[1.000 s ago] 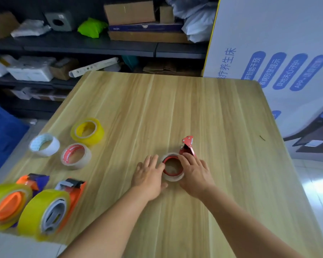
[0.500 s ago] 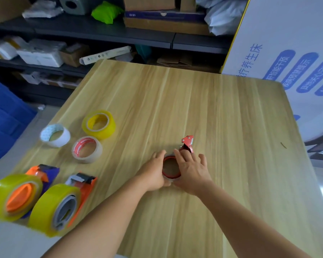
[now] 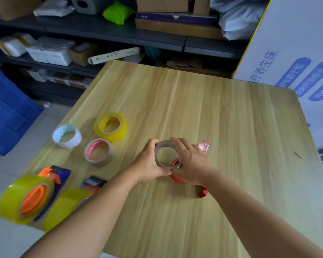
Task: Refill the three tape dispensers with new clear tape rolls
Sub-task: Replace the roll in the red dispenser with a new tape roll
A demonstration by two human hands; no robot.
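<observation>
Head view: cardboard core (image 3: 164, 154) held between both hands above red dispenser (image 3: 177, 178).

I am holding a nearly spent brown cardboard tape core (image 3: 164, 155) between my left hand (image 3: 149, 164) and right hand (image 3: 191, 164), just above the red tape dispenser (image 3: 202, 148) lying on the wooden table (image 3: 231, 136). To the left are lying a yellow tape roll (image 3: 110, 127), a white roll (image 3: 67, 136) and a clear roll with a red-printed core (image 3: 98, 152). Nearer, at the left edge, two loaded dispensers are resting: an orange-and-blue one (image 3: 29, 199) and an orange-and-grey one (image 3: 76, 200).
</observation>
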